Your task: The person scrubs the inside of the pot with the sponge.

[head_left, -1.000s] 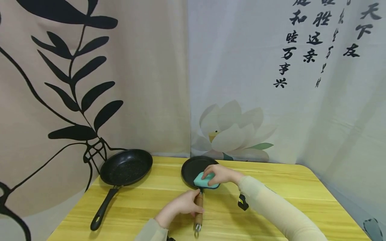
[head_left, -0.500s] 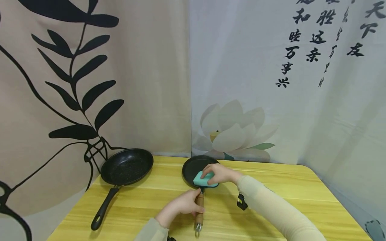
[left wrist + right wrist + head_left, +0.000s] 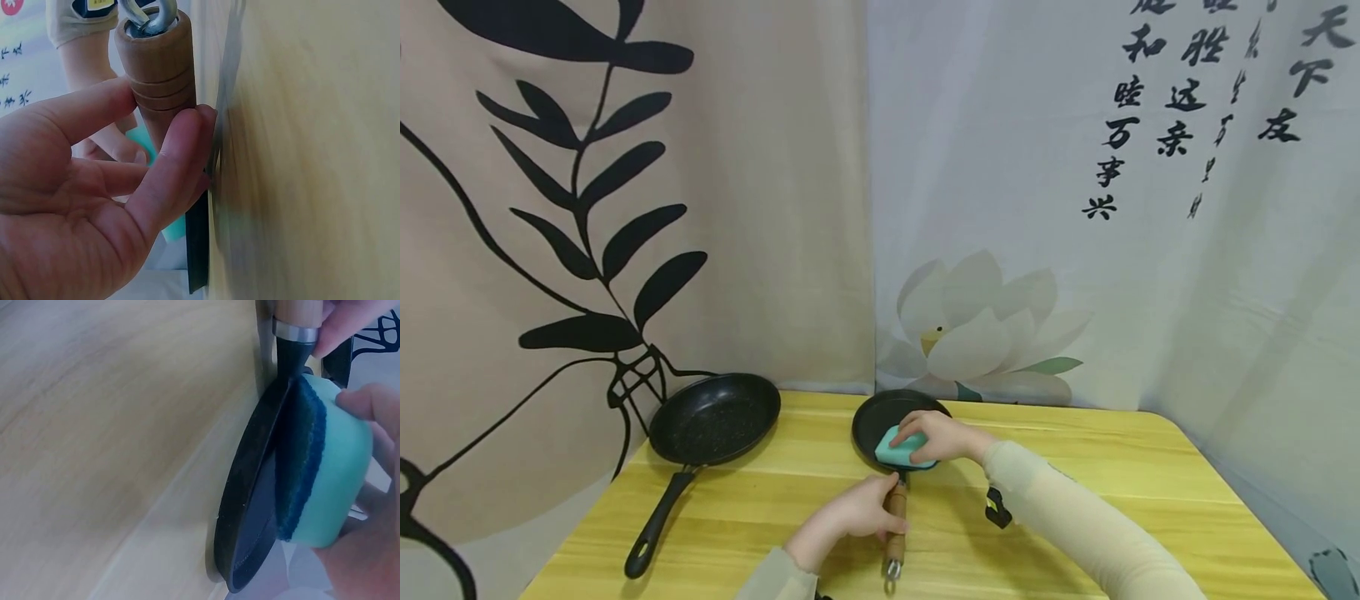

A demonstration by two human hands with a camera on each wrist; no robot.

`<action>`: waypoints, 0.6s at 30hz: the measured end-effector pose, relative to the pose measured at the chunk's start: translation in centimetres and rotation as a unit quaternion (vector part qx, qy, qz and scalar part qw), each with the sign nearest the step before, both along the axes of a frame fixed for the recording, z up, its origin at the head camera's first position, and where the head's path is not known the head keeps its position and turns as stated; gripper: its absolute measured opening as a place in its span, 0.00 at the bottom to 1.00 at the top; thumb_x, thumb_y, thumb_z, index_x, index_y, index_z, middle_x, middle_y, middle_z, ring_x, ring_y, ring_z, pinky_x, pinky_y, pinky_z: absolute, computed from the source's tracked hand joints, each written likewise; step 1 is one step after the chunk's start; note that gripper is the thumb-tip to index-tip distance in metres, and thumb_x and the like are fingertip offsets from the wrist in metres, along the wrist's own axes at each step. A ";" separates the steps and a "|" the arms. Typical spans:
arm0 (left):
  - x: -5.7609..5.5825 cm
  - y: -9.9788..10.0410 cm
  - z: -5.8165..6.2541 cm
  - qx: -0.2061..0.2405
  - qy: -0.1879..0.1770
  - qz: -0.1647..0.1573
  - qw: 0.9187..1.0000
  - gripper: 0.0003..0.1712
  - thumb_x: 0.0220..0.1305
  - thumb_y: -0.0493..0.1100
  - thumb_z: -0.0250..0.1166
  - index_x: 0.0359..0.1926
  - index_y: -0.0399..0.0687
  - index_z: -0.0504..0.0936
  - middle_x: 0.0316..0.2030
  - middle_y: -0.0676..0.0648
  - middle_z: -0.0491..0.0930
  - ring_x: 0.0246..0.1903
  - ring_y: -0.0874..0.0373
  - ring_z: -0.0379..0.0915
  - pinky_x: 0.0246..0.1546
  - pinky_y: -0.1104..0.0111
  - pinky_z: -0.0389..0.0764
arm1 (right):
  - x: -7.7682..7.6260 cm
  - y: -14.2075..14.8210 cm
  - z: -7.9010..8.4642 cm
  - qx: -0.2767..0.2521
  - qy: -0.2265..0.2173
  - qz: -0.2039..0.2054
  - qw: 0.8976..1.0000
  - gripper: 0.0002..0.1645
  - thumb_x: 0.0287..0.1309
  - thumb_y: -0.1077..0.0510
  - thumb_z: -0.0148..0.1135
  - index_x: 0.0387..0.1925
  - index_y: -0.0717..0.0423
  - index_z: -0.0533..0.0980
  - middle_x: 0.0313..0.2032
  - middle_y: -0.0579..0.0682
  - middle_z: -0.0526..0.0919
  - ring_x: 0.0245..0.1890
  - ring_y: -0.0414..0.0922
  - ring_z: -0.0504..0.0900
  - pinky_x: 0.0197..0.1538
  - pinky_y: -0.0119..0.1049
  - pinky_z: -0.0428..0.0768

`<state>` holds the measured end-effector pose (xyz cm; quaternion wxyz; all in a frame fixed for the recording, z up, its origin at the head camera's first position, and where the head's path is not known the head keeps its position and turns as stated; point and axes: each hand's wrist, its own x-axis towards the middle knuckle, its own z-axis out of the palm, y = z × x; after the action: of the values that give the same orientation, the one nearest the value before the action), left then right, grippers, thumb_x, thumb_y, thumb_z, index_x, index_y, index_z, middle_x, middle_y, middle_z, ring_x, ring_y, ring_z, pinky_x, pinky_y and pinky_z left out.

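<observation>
A small round black frying pan (image 3: pixel 880 417) with a wooden handle (image 3: pixel 896 533) lies on the table. My left hand (image 3: pixel 861 508) grips that handle, thumb on one side and fingers on the other; a metal hanging ring (image 3: pixel 150 19) tops its end in the left wrist view. My right hand (image 3: pixel 943 437) holds a turquoise sponge (image 3: pixel 898 450) over the near part of the pan. In the right wrist view the sponge's dark blue scouring side (image 3: pixel 303 462) faces the pan's inside, its lower edge within the rim.
A larger black frying pan (image 3: pixel 715 417) with a black handle (image 3: pixel 658 521) rests at the left of the yellow wooden table (image 3: pixel 1075 500). Behind the table hang curtains (image 3: pixel 1000 167) printed with plants, a lotus and characters.
My right hand and the sponge have shifted slightly left across the small pan. The left hand keeps its hold on the handle.
</observation>
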<state>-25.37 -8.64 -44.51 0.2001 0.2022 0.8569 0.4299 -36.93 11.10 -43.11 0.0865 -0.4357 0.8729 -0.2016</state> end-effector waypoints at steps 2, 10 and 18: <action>0.0 0.0 0.0 -0.002 0.002 0.000 1.000 0.46 0.59 0.38 0.70 0.69 0.21 0.54 0.62 0.28 0.66 0.21 0.50 0.79 0.41 0.66 0.79 | 0.0 -0.1 -0.1 -0.001 0.003 0.000 1.000 0.21 0.55 0.59 0.64 0.52 0.43 0.82 0.59 0.54 0.73 0.60 0.50 0.71 0.57 0.46 0.74; 0.2 0.2 0.1 -0.011 -0.002 0.008 1.000 0.46 0.60 0.40 0.70 0.69 0.23 0.55 0.63 0.27 0.63 0.22 0.51 0.80 0.43 0.63 0.78 | -0.1 -0.3 -0.2 -0.001 0.006 -0.005 1.000 0.21 0.56 0.58 0.65 0.52 0.42 0.82 0.59 0.53 0.73 0.59 0.50 0.71 0.57 0.44 0.74; 0.2 0.2 0.0 -0.002 -0.006 0.012 1.000 0.45 0.60 0.39 0.70 0.69 0.23 0.55 0.63 0.26 0.63 0.22 0.50 0.80 0.33 0.68 0.78 | 0.1 -0.3 -0.2 -0.010 -0.003 -0.012 1.000 0.21 0.55 0.59 0.65 0.51 0.43 0.83 0.59 0.53 0.73 0.59 0.50 0.71 0.56 0.46 0.74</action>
<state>-25.19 -8.39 -44.55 0.2007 0.1888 0.8590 0.4315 -36.87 10.77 -43.35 0.0821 -0.4255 0.8758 -0.2125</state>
